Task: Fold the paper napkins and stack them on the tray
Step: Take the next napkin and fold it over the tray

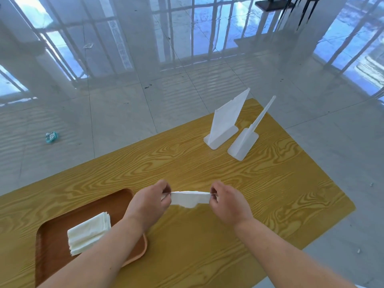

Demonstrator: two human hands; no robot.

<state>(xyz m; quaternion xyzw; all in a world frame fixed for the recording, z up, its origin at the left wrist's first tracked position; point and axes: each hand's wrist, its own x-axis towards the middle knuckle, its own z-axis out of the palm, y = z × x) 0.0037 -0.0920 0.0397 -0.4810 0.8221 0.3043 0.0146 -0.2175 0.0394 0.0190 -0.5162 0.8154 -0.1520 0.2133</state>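
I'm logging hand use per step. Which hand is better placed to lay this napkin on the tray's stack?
Probably left. The left hand pinches the napkin beside the tray, its forearm above it; the right hand would cross over.

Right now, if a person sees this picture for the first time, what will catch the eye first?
First, the two bare hands in the lower middle: the left hand and the right hand pinch the ends of a white napkin held above the yellow wood-grain table. Next, the brown tray at the lower left with a stack of folded napkins on it. Farther right stand two white plastic holders.
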